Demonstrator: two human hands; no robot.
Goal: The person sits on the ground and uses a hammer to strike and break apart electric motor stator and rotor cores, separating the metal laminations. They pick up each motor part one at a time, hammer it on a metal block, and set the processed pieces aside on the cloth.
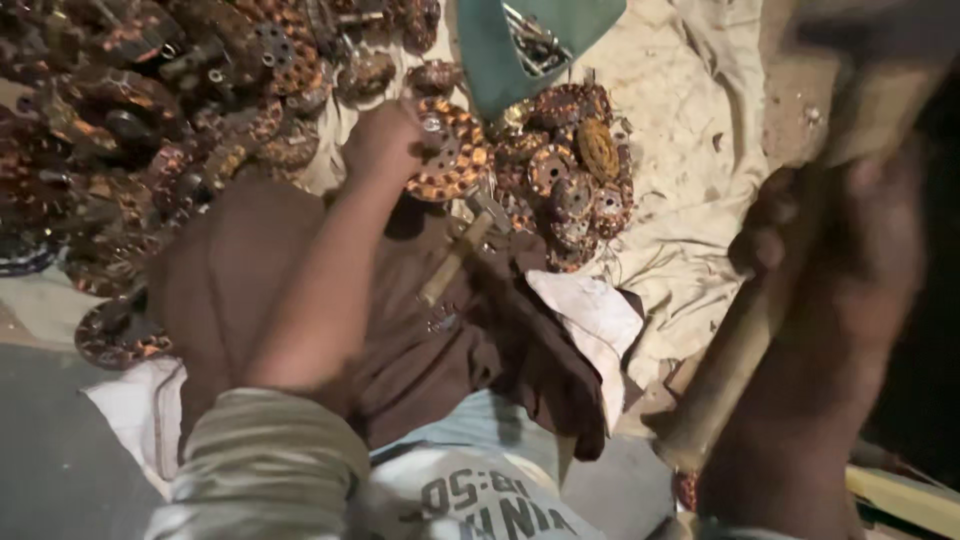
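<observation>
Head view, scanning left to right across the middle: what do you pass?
Heap of rusty round metal parts → left hand on a rusty disc → smaller pile of discs → pale cloth → right hand gripping a wooden handle.

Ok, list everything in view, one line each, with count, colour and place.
Rusty round metal discs: many, orange-brown, heaped top left and centre.
Green container of metal bits: one, top centre.
Small wooden-handled tool: one, tan, on the brown cloth.
Brown cloth: one, centre.
Pale sacking: off-white, right.
Large wooden handle: one, tan, right.
Left hand: grips one disc.
Right hand: grips the large handle.
</observation>
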